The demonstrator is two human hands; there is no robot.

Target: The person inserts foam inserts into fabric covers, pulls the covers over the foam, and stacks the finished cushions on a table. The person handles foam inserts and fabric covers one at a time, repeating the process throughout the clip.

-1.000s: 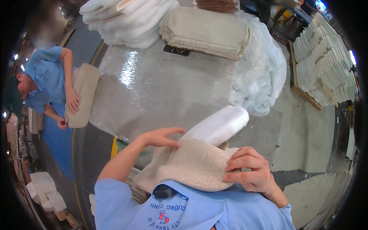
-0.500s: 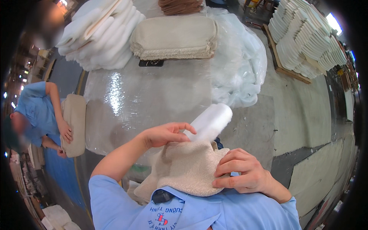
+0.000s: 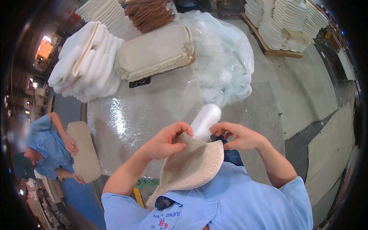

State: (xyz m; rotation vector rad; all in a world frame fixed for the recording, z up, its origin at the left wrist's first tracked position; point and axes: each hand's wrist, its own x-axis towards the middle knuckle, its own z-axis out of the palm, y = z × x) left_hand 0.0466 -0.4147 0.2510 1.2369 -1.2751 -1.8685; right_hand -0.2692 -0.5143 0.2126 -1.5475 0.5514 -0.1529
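In front of my chest hangs a beige fabric cover, its mouth facing away from me. A rolled white piece of padding sticks up out of that mouth, its lower part hidden inside. My left hand is closed on the left rim of the cover, thumb against the cloth. At the right corner of the mouth, my right hand grips the edge with curled fingers, its forefinger reaching toward the padding.
A plastic-covered table bears stacked beige covers, folded white padding and brown pieces. Bagged white filling lies to the right. Left, a co-worker handles a beige cushion. A loaded pallet stands at far right.
My right hand has moved from the cover's lower right side up to its mouth beside the padding. The cover's mouth has tilted open, and the view has turned. The co-worker's cushion is tilted differently.
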